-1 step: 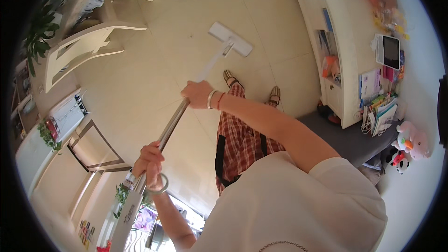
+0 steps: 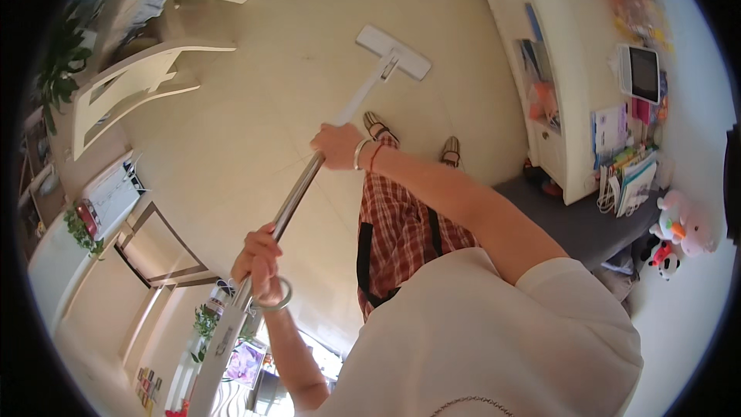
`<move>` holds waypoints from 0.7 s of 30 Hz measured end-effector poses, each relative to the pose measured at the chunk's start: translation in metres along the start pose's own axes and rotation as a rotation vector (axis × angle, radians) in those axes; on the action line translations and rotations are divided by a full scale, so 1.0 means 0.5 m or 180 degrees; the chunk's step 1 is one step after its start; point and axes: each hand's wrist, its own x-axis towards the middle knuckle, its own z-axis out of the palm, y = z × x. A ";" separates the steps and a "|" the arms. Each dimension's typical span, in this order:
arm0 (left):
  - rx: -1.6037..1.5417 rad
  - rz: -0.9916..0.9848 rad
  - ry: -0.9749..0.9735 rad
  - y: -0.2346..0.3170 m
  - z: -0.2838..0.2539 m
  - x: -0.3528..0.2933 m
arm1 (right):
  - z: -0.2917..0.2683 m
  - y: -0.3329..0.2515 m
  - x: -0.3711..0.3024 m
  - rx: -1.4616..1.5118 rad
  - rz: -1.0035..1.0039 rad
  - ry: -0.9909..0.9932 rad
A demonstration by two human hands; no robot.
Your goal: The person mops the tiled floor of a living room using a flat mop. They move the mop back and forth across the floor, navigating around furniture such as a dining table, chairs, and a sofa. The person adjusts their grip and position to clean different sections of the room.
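I hold a flat mop with both hands. Its white rectangular head lies on the pale tiled floor ahead of my slippered feet. My right hand, with bracelets at the wrist, grips the pole where the white lower part meets the metal shaft. My left hand, a bangle on its wrist, is closed around the shaft higher up, near the handle end. My plaid trousers show below the right arm.
A white shelf unit with books, papers and a small screen stands at the right, with a grey mat and stuffed toys beside it. White furniture and plants line the left.
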 end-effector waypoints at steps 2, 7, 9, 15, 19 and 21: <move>-0.0209 -0.0045 0.0178 -0.053 0.092 -0.040 | 0.002 0.081 -0.066 -0.0280 0.0169 0.0140; -0.0240 -0.0323 0.0312 -0.118 0.307 -0.098 | -0.020 0.242 -0.238 -0.0394 0.0695 0.0192; -0.0189 -0.0335 0.0080 -0.106 0.381 -0.115 | -0.012 0.286 -0.312 -0.0296 0.0784 0.0353; -0.0079 -0.0278 -0.0544 -0.044 0.513 -0.184 | 0.076 0.365 -0.481 0.0121 0.0702 0.1242; -0.0066 -0.0330 -0.0882 -0.006 0.564 -0.210 | 0.120 0.366 -0.567 0.0428 0.0817 0.1514; -0.0055 -0.0360 -0.1040 0.002 0.581 -0.228 | 0.148 0.368 -0.604 0.0546 0.0901 0.1617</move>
